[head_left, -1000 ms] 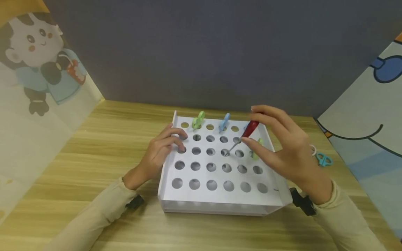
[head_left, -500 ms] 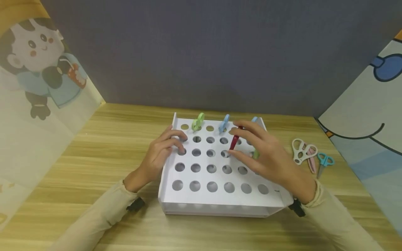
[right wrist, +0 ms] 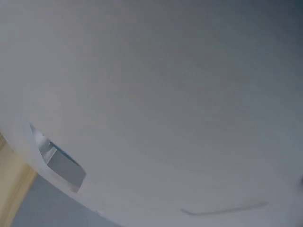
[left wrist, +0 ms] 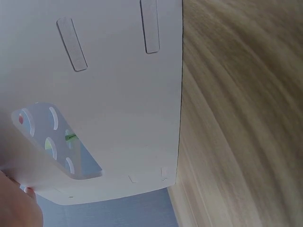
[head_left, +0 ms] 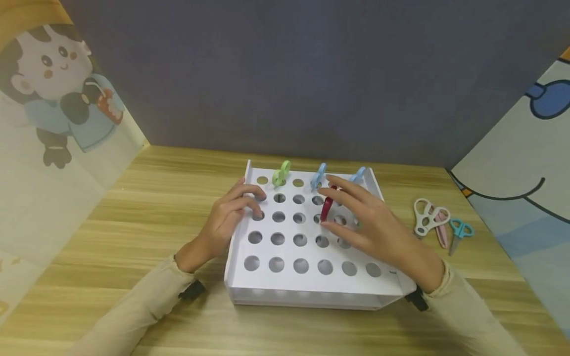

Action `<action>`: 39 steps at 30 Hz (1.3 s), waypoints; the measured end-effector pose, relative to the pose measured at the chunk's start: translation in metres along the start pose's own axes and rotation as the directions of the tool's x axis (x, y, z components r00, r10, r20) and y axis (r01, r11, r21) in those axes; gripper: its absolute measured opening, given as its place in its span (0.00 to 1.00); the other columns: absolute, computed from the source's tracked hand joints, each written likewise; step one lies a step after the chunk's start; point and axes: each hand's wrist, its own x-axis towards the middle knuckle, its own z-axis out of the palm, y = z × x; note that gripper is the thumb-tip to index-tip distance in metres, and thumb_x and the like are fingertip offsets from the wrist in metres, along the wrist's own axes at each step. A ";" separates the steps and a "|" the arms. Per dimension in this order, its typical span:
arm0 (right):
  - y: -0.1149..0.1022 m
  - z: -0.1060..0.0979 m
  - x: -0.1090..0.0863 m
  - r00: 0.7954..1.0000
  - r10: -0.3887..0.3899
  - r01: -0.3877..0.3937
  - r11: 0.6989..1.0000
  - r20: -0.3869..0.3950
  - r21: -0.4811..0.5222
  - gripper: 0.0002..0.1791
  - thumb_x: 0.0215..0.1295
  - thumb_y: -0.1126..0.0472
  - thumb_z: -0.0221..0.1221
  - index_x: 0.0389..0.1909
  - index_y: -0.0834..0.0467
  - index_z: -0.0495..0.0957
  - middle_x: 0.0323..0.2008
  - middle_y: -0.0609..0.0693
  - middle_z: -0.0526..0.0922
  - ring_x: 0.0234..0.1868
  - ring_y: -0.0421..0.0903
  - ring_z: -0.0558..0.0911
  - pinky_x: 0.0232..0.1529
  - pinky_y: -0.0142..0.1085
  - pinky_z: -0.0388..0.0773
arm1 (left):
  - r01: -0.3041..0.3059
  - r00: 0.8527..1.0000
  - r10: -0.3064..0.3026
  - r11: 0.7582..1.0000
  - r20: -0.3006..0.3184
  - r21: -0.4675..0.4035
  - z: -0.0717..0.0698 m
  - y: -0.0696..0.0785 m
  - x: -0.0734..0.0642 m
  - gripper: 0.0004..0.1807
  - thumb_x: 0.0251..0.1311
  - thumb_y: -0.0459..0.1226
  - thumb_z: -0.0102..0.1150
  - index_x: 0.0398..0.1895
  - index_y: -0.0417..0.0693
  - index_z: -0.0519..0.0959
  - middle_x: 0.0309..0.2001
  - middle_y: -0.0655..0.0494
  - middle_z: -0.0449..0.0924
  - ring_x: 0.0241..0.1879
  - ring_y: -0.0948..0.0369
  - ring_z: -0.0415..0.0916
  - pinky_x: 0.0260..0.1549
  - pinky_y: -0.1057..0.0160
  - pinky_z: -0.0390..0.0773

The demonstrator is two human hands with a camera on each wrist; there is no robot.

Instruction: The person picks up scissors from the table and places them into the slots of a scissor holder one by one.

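My right hand (head_left: pixel 365 217) pinches red-handled scissors (head_left: pixel 327 205) between thumb and fingers, upright over a hole near the middle of the white rack (head_left: pixel 285 276). Their blades are out of sight below the handle. My left hand (head_left: pixel 222 217) holds the rack's left side, fingers bent over the side wall and fingertips at two holes. Green scissors (head_left: pixel 281 174) and blue scissors (head_left: pixel 318 176) stand in the back row, with a second blue pair (head_left: pixel 358 174) at its right end. The left wrist view shows the rack's side panel (left wrist: pixel 123 109) close up; the right wrist view, another white panel (right wrist: pixel 156 113).
On the wooden table (head_left: pixel 147 198) right of the rack lie white-handled scissors (head_left: pixel 429 217), pink ones (head_left: pixel 442 232) partly beneath them, and teal scissors (head_left: pixel 460 230). A dark grey panel (head_left: pixel 285 74) rises behind the table, with printed walls on either side.
My right hand has moved left and down, lowering the red scissors so the metal seen earlier is hidden. The scissors on the right have come into fuller view. My left hand stays put.
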 end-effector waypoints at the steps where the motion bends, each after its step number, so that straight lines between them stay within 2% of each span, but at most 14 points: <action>1: 0.001 -0.001 -0.001 1.000 0.012 -0.012 1.000 -0.004 0.004 0.36 0.55 0.56 0.72 0.67 0.53 0.73 0.71 0.54 0.67 0.69 0.54 0.70 0.65 0.51 0.72 | 0.001 1.000 -0.001 1.000 0.002 0.002 0.000 0.000 0.000 0.18 0.52 0.27 0.34 0.27 0.43 0.78 0.49 0.44 0.79 0.57 0.50 0.74 0.75 0.45 0.48; 7: 0.006 -0.007 -0.009 0.995 0.080 -0.078 0.996 -0.064 0.034 0.35 0.53 0.61 0.72 0.65 0.54 0.75 0.69 0.52 0.70 0.68 0.54 0.71 0.63 0.48 0.74 | 0.003 1.000 -0.003 1.000 0.003 0.005 0.000 -0.001 -0.001 0.18 0.52 0.27 0.34 0.27 0.42 0.78 0.49 0.44 0.79 0.57 0.50 0.73 0.75 0.45 0.48; 14: 0.015 -0.020 -0.015 0.984 0.095 -0.096 0.995 -0.150 0.005 0.30 0.53 0.65 0.71 0.60 0.55 0.78 0.62 0.54 0.77 0.63 0.54 0.76 0.68 0.31 0.68 | -0.004 1.000 0.004 1.000 -0.004 -0.003 0.000 0.000 0.001 0.18 0.52 0.26 0.34 0.27 0.43 0.78 0.48 0.42 0.79 0.57 0.50 0.73 0.75 0.44 0.48; 17: 0.023 -0.028 -0.017 0.977 0.105 -0.109 0.994 -0.186 -0.012 0.30 0.52 0.68 0.71 0.59 0.57 0.79 0.59 0.55 0.79 0.57 0.52 0.79 0.63 0.25 0.68 | -0.004 1.000 0.004 1.000 -0.002 -0.002 0.001 0.000 0.001 0.17 0.52 0.26 0.35 0.27 0.43 0.78 0.48 0.42 0.79 0.57 0.49 0.73 0.75 0.44 0.48; 21: 0.035 -0.039 -0.021 0.969 0.112 -0.122 0.992 -0.221 -0.033 0.26 0.54 0.70 0.69 0.57 0.60 0.79 0.56 0.54 0.81 0.49 0.49 0.80 0.55 0.22 0.70 | -0.003 1.000 0.003 1.000 0.000 0.002 0.000 -0.001 0.000 0.18 0.52 0.26 0.35 0.27 0.44 0.78 0.48 0.42 0.79 0.57 0.49 0.73 0.75 0.43 0.48; 23: 0.043 -0.044 -0.023 0.963 0.119 -0.135 0.989 -0.241 -0.052 0.25 0.54 0.70 0.69 0.55 0.61 0.80 0.54 0.54 0.82 0.47 0.49 0.80 0.52 0.26 0.72 | 0.000 1.000 0.000 1.000 -0.003 0.000 0.000 -0.002 -0.001 0.18 0.53 0.26 0.34 0.27 0.43 0.78 0.48 0.43 0.79 0.57 0.49 0.73 0.75 0.43 0.48; 26: 0.054 -0.050 -0.027 0.945 0.167 -0.207 0.971 -0.281 -0.122 0.22 0.56 0.69 0.68 0.54 0.62 0.81 0.51 0.57 0.83 0.45 0.52 0.81 0.46 0.37 0.76 | 0.004 1.000 -0.004 1.000 -0.007 -0.003 -0.001 -0.002 -0.002 0.18 0.53 0.26 0.34 0.27 0.43 0.78 0.48 0.43 0.79 0.57 0.49 0.73 0.75 0.43 0.48; 31: 0.070 -0.057 -0.034 0.892 0.302 -0.381 0.903 -0.336 -0.200 0.19 0.60 0.64 0.66 0.53 0.64 0.80 0.50 0.64 0.81 0.45 0.61 0.80 0.41 0.56 0.76 | 0.010 1.000 -0.010 1.000 -0.009 -0.009 -0.002 -0.002 -0.003 0.18 0.53 0.26 0.34 0.27 0.42 0.79 0.49 0.42 0.79 0.58 0.49 0.73 0.75 0.43 0.48; 34: 0.079 -0.059 -0.039 0.870 0.374 -0.450 0.868 -0.323 -0.209 0.20 0.63 0.61 0.64 0.54 0.65 0.79 0.52 0.67 0.80 0.45 0.64 0.79 0.41 0.60 0.75 | 0.011 1.000 -0.011 1.000 -0.008 -0.016 -0.002 -0.002 -0.003 0.18 0.53 0.25 0.35 0.27 0.42 0.79 0.49 0.42 0.79 0.58 0.49 0.73 0.75 0.43 0.47; 39: 0.094 -0.060 -0.048 0.854 0.443 -0.505 0.833 -0.275 -0.227 0.21 0.66 0.59 0.62 0.55 0.68 0.77 0.54 0.71 0.77 0.45 0.67 0.79 0.41 0.62 0.74 | 0.009 1.000 -0.009 1.000 -0.003 -0.022 0.000 -0.002 -0.003 0.18 0.53 0.26 0.35 0.28 0.42 0.79 0.49 0.42 0.79 0.58 0.50 0.73 0.75 0.43 0.47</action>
